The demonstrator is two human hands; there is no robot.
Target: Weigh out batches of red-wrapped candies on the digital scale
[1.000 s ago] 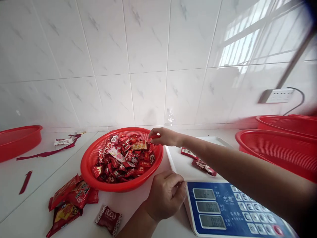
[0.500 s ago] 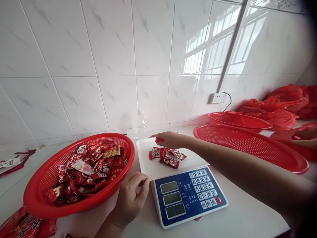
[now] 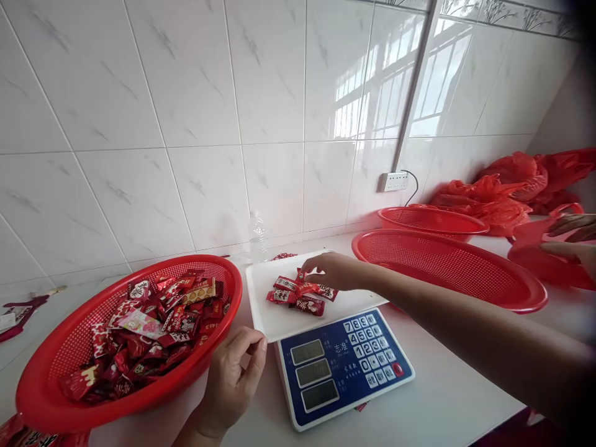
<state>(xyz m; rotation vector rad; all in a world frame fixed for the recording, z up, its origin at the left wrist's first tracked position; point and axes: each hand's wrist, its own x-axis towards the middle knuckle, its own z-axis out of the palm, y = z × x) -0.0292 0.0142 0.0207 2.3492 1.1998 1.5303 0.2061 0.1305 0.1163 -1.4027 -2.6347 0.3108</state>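
My right hand point(image 3: 328, 270) reaches over the white tray point(image 3: 265, 323) of a blue digital scale point(image 3: 344, 369). Its fingers are apart, just above several red wrapped candies point(image 3: 310, 304) lying in a small heap. My left hand point(image 3: 233, 375) is closed at the tray's near left corner, thumb and forefinger tips together. Whether they pinch the tray edge is hard to tell. Left of that hand stands a red perforated basket point(image 3: 51, 397) with many mixed wrapped candies point(image 3: 153, 335) in it.
Behind the tray stands a clear plastic bottle point(image 3: 257, 236). Two red baskets, one nearer point(image 3: 442, 267) and one farther point(image 3: 433, 220), stand to the right, with red plastic bags point(image 3: 488, 198) beyond. Another person's hands point(image 3: 575, 239) handle a red bag at the far right.
My right hand has let go of a red candy, and the heap on the tray has grown. The hand's fingers have spread. My left hand stays at the tray corner; the view has shifted slightly.
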